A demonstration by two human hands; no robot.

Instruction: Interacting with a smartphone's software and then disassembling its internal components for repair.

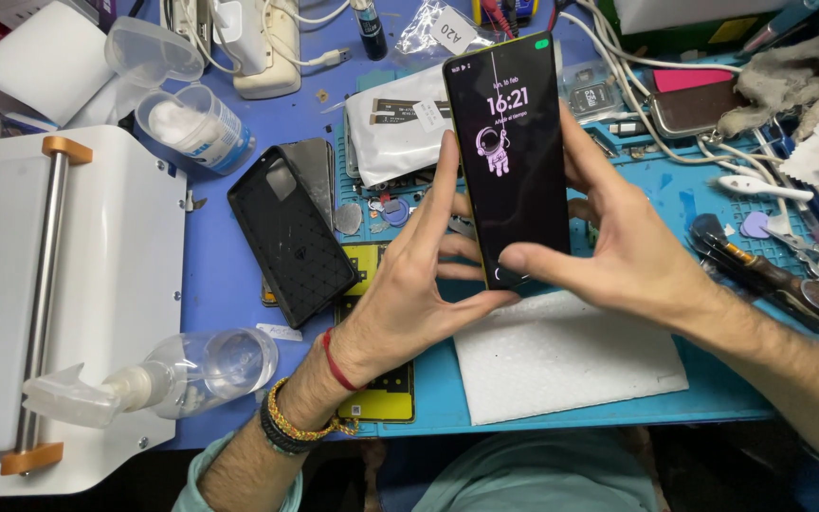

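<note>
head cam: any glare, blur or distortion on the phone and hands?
Head view: phone sharp, its lit screen readable, with one thin vertical glare streak; left hand and right hand in focus, evenly lit, soft shadows only; slight wide-angle bowing at the white machine on the left edge; white pad bright, not blown out.

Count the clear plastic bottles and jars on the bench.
2. A spray bottle lies on its side left of the left hand. An open jar lies at upper left, its lid beside it. The clutter may hide others.
</note>
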